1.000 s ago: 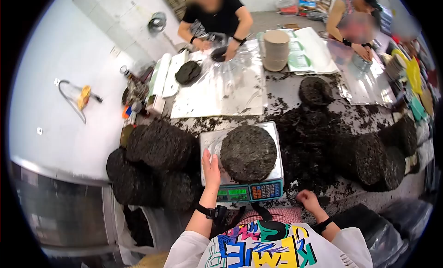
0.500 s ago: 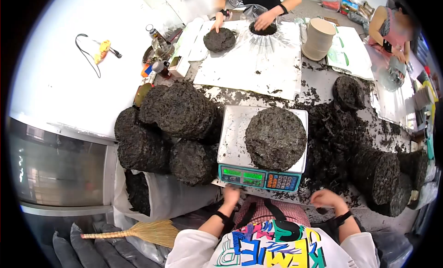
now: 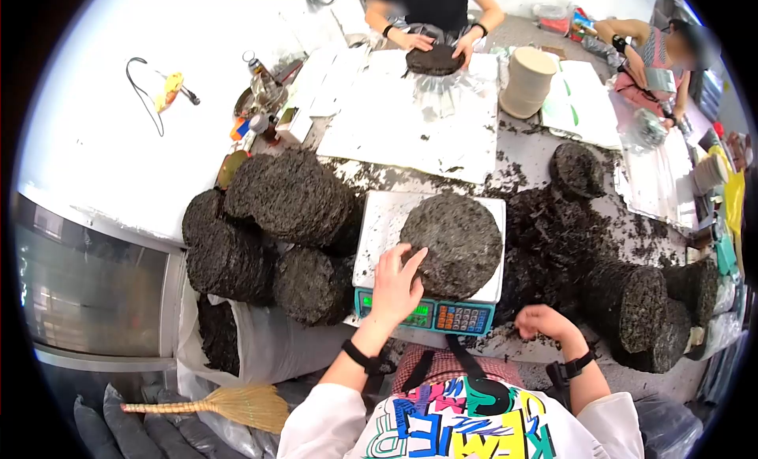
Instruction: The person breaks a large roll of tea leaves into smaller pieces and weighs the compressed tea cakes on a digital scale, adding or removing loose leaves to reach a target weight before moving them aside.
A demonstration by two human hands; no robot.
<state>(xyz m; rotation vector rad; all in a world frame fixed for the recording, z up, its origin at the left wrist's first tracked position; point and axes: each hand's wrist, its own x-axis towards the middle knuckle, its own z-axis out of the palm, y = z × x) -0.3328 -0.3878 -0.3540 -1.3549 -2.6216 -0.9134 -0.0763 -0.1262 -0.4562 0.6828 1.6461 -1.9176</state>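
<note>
A thick, dark round cake (image 3: 452, 246) of what looks like dried seaweed lies on the white plate of a digital scale (image 3: 371, 246). My left hand (image 3: 397, 281) reaches over the scale's display, its fingers apart and the tips at the cake's left edge. Part of the green-lit display is hidden behind that hand. Off the scale's front right corner, my right hand (image 3: 546, 322) hangs near the table edge, fingers curled in, with nothing visible in them. Loose dark seaweed (image 3: 545, 246) is heaped just right of the scale.
Stacked seaweed rolls (image 3: 292, 198) stand left of the scale, more (image 3: 632, 301) at right. A white sack (image 3: 276, 340) and a straw broom (image 3: 237, 406) are below left. Across the table, a co-worker's hands (image 3: 418, 44) hold another cake near a beige stack of discs (image 3: 527, 81).
My left hand has come up from the table's front edge to the cake on the scale. My right hand stays low. The co-worker opposite has lifted a cake over the clear plastic.
</note>
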